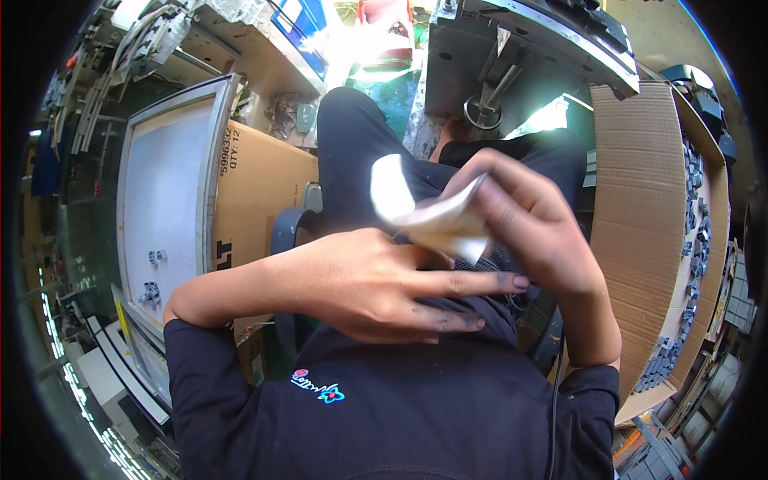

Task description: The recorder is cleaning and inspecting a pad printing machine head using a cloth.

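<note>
"Where are we holding the white sheet (432,218)?"
"Above our lap (352,148); our right hand (532,224) is pinching its edge, likely for control. Our left hand (372,280) is lying outstretched, any hidden grip unclear."

Pinches a white sheet (440,218) in the blurred right hand (534,222); spreads the left hand (384,282) near it; sits between a framed white panel (168,184) and an open cardboard box (638,216).

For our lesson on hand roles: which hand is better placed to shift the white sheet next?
Probably the right hand: it grips the white sheet, while the left hand has fingers stretched out beside it.
</note>
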A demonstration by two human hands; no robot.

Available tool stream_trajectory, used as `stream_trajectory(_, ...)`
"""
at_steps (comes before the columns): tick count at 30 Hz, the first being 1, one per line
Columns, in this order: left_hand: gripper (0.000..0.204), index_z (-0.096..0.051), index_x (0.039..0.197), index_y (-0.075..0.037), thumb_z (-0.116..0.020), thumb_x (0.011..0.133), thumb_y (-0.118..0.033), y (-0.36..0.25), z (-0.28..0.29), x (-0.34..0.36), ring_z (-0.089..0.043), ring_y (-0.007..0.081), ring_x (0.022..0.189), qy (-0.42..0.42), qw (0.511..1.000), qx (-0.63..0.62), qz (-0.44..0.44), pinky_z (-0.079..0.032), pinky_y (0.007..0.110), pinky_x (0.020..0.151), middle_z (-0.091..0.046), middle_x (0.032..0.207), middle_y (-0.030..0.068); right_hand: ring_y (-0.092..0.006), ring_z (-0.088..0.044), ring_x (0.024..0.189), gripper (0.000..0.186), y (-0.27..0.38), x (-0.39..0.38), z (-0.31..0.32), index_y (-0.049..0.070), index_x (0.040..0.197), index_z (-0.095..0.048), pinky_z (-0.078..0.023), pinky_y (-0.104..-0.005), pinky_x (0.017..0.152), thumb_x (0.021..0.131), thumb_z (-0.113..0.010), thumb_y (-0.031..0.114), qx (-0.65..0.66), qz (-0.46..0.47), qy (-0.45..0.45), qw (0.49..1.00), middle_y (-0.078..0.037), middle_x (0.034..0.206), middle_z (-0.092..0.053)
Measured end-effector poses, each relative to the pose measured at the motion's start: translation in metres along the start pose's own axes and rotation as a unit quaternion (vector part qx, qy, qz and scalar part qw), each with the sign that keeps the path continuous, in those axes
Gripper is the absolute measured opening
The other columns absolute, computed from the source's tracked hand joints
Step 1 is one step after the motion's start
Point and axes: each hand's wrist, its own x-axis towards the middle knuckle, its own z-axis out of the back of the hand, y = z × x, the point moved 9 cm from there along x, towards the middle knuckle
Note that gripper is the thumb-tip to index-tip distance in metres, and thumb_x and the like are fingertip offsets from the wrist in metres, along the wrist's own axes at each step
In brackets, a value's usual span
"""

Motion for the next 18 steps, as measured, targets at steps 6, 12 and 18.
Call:
stream_trajectory(6,0.039,-0.066,0.116,-0.016,-0.069,0.077,-0.019,-0.006,0.015,0.001,-0.060,0.0315,0.109,-0.009,0.992,-0.124,0.013,-0.053,0.039,0.081,-0.046,0.139,0.0137,-0.0057,-0.051,0.085,0.025,0.001,-0.009,-0.005,-0.002,0.096,-0.057,-0.043,-0.0231,0.076,0.099,-0.046,0.021,0.065,-0.026,0.118,0.991,-0.002,0.089,-0.058)
stream_trajectory(12,0.087,-0.007,0.149,-0.028,-0.060,0.085,-0.052,0.005,0.048,0.007,-0.062,0.0465,0.096,-0.166,0.907,-0.376,-0.092,-0.059,0.038,0.067,0.017,0.139,0.0428,-0.0137,-0.060,0.092,0.027,0.018,0.004,0.014,0.001,0.106,-0.050,-0.048,-0.0275,0.081,0.100,-0.041,0.026,0.117,0.124,-0.100,0.980,-0.008,0.096,-0.058)
stream_trajectory(18,0.088,0.030,0.136,-0.040,-0.036,0.086,-0.067,0.011,0.075,0.012,-0.036,0.0505,0.125,-0.361,0.721,-0.544,-0.231,-0.060,0.046,0.070,0.031,0.144,0.0221,-0.0112,-0.055,0.096,0.026,0.027,0.005,0.000,0.001,0.112,-0.049,-0.043,-0.0271,0.087,0.101,-0.038,0.022,0.193,0.113,-0.082,0.971,-0.007,0.099,-0.055)
